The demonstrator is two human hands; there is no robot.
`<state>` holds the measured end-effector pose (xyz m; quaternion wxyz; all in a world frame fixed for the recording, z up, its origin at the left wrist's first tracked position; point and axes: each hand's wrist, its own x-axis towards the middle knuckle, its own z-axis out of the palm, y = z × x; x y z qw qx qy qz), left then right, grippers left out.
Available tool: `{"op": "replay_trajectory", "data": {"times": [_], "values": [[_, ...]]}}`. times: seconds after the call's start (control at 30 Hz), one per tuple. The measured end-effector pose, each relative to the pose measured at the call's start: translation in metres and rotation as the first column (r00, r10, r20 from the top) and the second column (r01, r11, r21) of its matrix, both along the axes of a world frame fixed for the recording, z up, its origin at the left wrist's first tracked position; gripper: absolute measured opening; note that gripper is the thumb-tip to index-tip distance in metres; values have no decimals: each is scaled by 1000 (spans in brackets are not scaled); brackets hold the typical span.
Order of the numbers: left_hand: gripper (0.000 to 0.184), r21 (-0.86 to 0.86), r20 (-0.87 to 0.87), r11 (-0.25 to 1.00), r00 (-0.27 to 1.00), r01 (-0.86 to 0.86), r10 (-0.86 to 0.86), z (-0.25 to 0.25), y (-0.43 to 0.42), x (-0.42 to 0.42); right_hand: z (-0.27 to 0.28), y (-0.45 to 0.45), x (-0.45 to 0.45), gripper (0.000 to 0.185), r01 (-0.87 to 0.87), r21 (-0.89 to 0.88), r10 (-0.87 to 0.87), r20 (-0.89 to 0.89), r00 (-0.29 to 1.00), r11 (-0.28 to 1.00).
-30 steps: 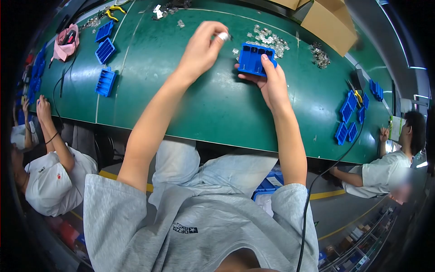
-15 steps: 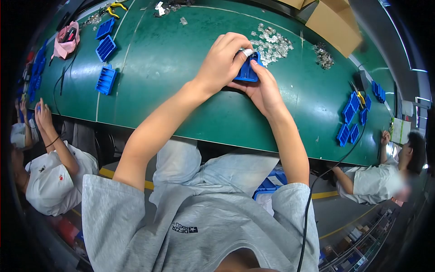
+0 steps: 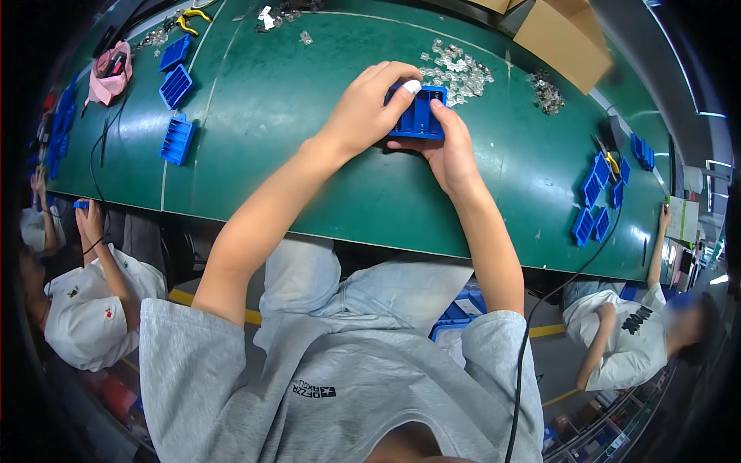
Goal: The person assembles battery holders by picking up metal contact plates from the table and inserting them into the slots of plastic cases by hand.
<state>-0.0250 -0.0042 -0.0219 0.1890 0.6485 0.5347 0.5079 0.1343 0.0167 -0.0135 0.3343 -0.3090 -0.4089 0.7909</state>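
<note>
A blue plastic battery holder (image 3: 421, 116) with long slots and small metal contacts at its ends is held above the green table between both hands. My left hand (image 3: 376, 104) grips its left side, with a white cover on the thumb, which presses at the far edge. On the right side, my right hand (image 3: 451, 147) is closed around the holder, thumb on the rim and fingers partly hidden beneath it. Just beyond the hands lies a spread of small shiny metal contact pieces (image 3: 463, 76).
Several blue holders lie at left (image 3: 177, 140) and right (image 3: 594, 182). Yellow-handled pliers (image 3: 193, 17), a pink pouch (image 3: 108, 76), a darker metal pile (image 3: 547, 94) and a cardboard box (image 3: 567, 42) are on the table (image 3: 370, 201). Co-workers sit on both sides; a black cable (image 3: 532, 309) hangs at right.
The battery holder has turned so more of its slots show, and my left hand has shifted slightly left with it. The co-worker at right has leaned back and stretched out an arm.
</note>
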Motion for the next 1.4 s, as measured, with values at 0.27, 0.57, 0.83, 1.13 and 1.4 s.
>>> {"op": "replay_trajectory", "data": {"times": [0.27,0.57,0.83,1.13,1.4], "values": [[24,-84,122,989,987,119,-109,9,-5,3,-2,3,3,38,93,110,-105,117,988,990],[23,15,226,971,945,239,-236,8,-8,3,-4,3,8,33,166,170,-202,221,954,971],[45,-117,439,946,870,303,-225,-3,-1,6,-17,15,7,38,137,114,-162,248,955,984],[33,-347,591,876,803,336,-74,4,0,-4,4,13,11,50,67,-41,-66,25,998,997],[30,-415,668,856,742,309,56,7,3,-5,2,18,11,62,47,-15,-46,23,999,999]]}}
